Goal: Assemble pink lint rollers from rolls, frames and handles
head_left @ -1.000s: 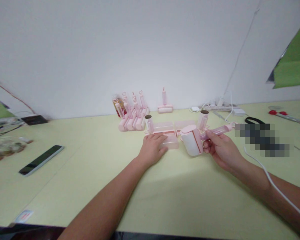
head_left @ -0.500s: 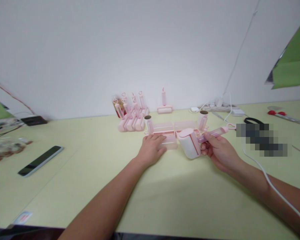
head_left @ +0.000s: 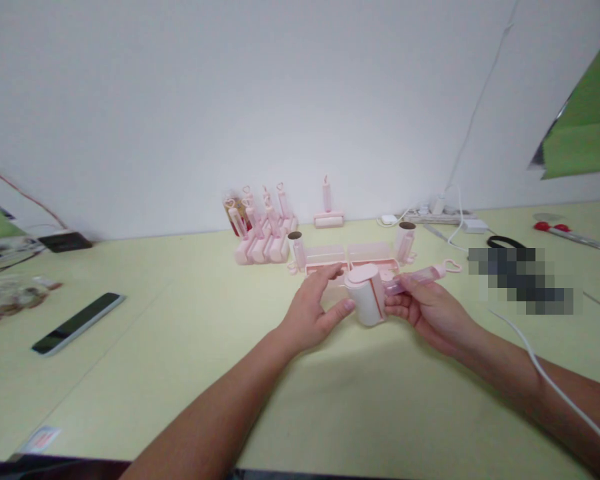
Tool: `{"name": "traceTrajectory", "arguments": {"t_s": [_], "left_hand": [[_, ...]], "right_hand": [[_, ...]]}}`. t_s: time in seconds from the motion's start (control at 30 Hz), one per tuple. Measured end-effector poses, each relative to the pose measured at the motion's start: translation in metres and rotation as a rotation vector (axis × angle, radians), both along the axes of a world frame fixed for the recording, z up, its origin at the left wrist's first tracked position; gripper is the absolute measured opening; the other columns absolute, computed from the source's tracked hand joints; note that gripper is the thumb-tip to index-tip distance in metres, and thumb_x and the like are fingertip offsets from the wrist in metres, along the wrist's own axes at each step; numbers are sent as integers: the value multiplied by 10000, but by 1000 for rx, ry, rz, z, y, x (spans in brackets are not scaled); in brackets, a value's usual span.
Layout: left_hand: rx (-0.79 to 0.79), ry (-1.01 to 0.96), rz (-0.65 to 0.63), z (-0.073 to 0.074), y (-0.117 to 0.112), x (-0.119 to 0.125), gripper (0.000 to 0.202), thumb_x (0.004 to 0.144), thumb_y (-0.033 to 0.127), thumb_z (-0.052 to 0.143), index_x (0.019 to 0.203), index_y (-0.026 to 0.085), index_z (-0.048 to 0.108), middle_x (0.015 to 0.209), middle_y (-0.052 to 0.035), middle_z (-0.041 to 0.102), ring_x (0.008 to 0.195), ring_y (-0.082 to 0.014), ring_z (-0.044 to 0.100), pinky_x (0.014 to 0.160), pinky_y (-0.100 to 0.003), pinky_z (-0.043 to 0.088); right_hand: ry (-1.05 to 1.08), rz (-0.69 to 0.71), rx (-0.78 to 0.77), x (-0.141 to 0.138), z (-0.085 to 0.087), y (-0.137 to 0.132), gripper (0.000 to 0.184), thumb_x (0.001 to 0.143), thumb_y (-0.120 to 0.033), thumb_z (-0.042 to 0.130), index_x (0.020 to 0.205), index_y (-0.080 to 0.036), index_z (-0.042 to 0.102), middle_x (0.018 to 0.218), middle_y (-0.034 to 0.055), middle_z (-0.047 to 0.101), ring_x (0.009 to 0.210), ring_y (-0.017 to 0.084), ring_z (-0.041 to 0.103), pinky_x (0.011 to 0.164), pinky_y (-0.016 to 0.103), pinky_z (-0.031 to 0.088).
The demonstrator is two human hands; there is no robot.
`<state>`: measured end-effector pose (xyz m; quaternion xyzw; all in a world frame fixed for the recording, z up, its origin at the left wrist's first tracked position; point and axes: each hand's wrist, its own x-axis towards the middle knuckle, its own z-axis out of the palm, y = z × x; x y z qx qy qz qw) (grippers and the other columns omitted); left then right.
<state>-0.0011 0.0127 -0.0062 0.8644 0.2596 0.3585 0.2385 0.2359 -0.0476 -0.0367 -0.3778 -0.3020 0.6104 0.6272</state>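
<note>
A pink and white lint roller is tilted above the table, its clear pink handle in the fingers of my right hand. From the handle's end sticks out a heart-shaped pink loop. My left hand has its thumb and fingers apart, just left of the roller's white paper roll, the thumb tip close to it. Behind the roller lie pink open cases with clear covers, partly hidden by my hands. A white paper roll stands upright on the left, and another roll on the right, each with a handle beside it.
Several assembled lint rollers stand at the back left, and one more stands by the wall. A phone lies on the left. Chargers and a white cable are on the right, near a blurred-out dark patch.
My left hand has lifted off the clear cover and opened toward the roller. My right hand has brought the lint roller slightly left and turned it more upright.
</note>
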Motion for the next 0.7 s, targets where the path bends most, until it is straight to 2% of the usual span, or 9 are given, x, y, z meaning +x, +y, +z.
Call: {"name": "traceTrajectory", "arguments": {"t_s": [0.07, 0.17, 0.27, 0.37, 0.43, 0.53, 0.63, 0.7], "left_hand": [[-142, -112, -57, 1, -12, 5, 625, 862, 394, 652, 1405, 206, 409, 1362, -129, 530, 1197, -267, 533, 1030, -392, 412], [-371, -238, -30, 0, -17, 7, 585, 840, 421, 670, 1329, 206, 430, 1171, -89, 598, 999, -223, 594, 848, -319, 484], [-561, -361, 49, 0, -8, 1, 523, 839, 444, 655, 1248, 227, 413, 922, -10, 590, 741, -149, 560, 639, -243, 455], [-647, -399, 86, 4, 4, -8, 545, 799, 442, 685, 1212, 236, 397, 855, 22, 557, 654, -122, 519, 575, -222, 426], [-676, -376, 76, 7, 9, -13, 556, 769, 439, 704, 1184, 235, 396, 844, 31, 552, 647, -121, 523, 568, -222, 422], [-710, -247, 52, 12, 9, -16, 508, 752, 409, 707, 1125, 227, 415, 784, 49, 535, 636, -122, 520, 562, -220, 403], [-756, -6, -16, 12, 2, -11, 426, 746, 373, 706, 1056, 202, 468, 760, 46, 533, 646, -126, 512, 562, -225, 394], [-773, 131, -94, 9, -3, -6, 422, 722, 348, 730, 1037, 191, 498, 790, 32, 562, 679, -137, 533, 580, -234, 407]], "right_hand": [[52, 99, -16, -6, 2, -6, 269, 837, -418, 723, 912, -162, 691, 875, 89, 764, 739, 175, 734, 763, 317, 613], [90, 239, -38, -13, 8, -16, 328, 863, -477, 668, 1019, -189, 671, 986, 110, 763, 849, 216, 746, 813, 373, 593], [92, 269, -26, -13, 12, -19, 371, 846, -525, 657, 1049, -215, 666, 952, 88, 766, 813, 229, 749, 773, 388, 590], [66, 288, -13, -7, 11, -16, 383, 843, -543, 637, 1025, -209, 683, 833, 72, 758, 781, 234, 742, 741, 386, 586], [29, 341, -4, -3, 8, -12, 397, 848, -545, 620, 983, -180, 696, 806, 83, 748, 763, 237, 731, 720, 389, 587], [-57, 423, 26, 1, 1, -10, 361, 875, -493, 613, 927, -146, 696, 872, 109, 743, 740, 206, 709, 680, 342, 582], [-159, 450, 84, -3, -3, -12, 284, 878, -413, 652, 1011, -164, 672, 990, 109, 725, 778, 186, 699, 673, 310, 575], [-211, 452, 125, -8, -4, -15, 310, 849, -392, 694, 1081, -190, 650, 1064, 98, 703, 796, 184, 690, 674, 320, 575]]}}
